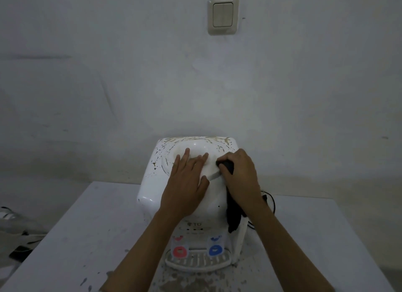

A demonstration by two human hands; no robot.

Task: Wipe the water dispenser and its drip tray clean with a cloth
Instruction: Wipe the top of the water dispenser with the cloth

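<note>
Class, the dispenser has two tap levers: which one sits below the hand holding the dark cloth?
The blue tap lever, on the same side as the right hand gripping the cloth; the red lever is opposite.

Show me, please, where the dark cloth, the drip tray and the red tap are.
dark cloth [232, 217], head view, its hanging part.
drip tray [196, 261], head view, its slotted grille.
red tap [180, 251], head view, its lever front.

Stained white dispenser [152, 196], dark cloth [232, 217] draped

Dim room; scuffed white wall [108, 85], beige light switch [223, 15], stained white table [87, 237].
</note>
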